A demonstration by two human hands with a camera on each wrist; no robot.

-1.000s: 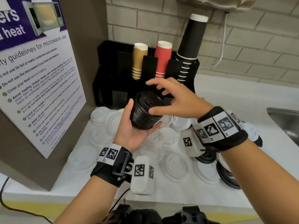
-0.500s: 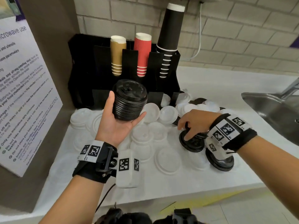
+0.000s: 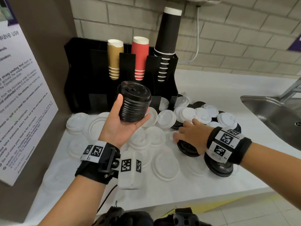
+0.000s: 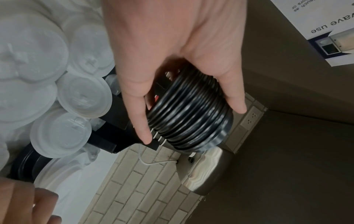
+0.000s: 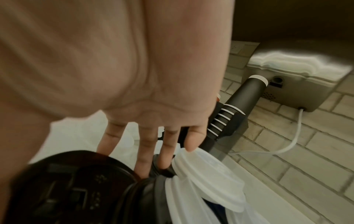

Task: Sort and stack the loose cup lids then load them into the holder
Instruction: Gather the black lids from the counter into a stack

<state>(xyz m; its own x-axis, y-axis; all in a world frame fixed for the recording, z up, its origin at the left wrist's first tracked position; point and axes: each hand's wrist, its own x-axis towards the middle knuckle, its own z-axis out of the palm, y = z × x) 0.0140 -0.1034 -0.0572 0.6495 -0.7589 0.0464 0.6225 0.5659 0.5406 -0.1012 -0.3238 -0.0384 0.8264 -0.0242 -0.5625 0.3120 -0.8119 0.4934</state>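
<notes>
My left hand (image 3: 125,123) holds a tall stack of black lids (image 3: 134,103) upright above the counter, thumb on one side and fingers on the other. The left wrist view shows that grip (image 4: 192,124) around the ribbed black stack (image 4: 189,115). My right hand (image 3: 187,136) lies with straight, spread fingers over a short pile of black lids (image 3: 187,149) on the counter. In the right wrist view its fingers (image 5: 142,159) reach past a black lid (image 5: 72,189) and touch white lids (image 5: 206,174). The black holder (image 3: 78,75) stands behind.
Gold (image 3: 114,59), red (image 3: 140,57) and black cup stacks (image 3: 167,38) stand in the holder. Several loose white lids (image 3: 166,162) cover the white counter (image 3: 228,191). Another black lid pile (image 3: 218,167) lies under my right wrist. A steel sink (image 3: 276,115) is at right, a poster panel (image 3: 24,95) at left.
My right hand left the top of the held stack and dropped to the black lids on the counter at right. The left hand still holds its stack up.
</notes>
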